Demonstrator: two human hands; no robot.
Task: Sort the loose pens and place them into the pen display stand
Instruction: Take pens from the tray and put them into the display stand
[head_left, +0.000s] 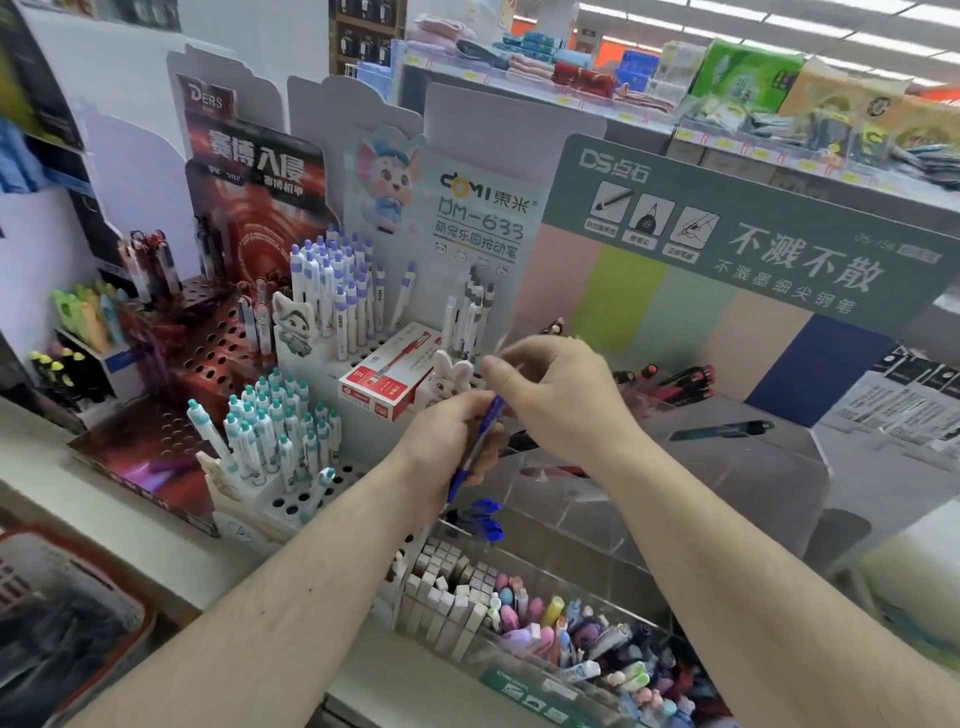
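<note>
Progress, judged from the head view: partway, hands mid-sort.

Left hand (457, 441) curled around a bundle of blue gel pens (475, 452), held upright-tilted near frame centre; exact count cannot be told. Right hand (550, 395) at about 1 o'clock from the left, thumb and fingers pinched together just above the bundle's top end. Whether it pinches a pen tip or a clear cap is too blurred to say.

Done so far, as it appears: clear acrylic display stand (727, 467), at 3 o'clock from the hands, already holds a few red-and-black pens (685, 382) in its rear tier at 1–2 o'clock. More blue pens (483, 514) lie in a front compartment just below the left hand, at 6 o'clock.

Left to do: bundle in hand is not yet in any slot; most acrylic compartments look unfilled.

Opened red pen box (387, 382) rests on the white DOMI pen stand (311, 374) at 10 o'clock, likely the supply. Its remaining contents are hidden.
</note>
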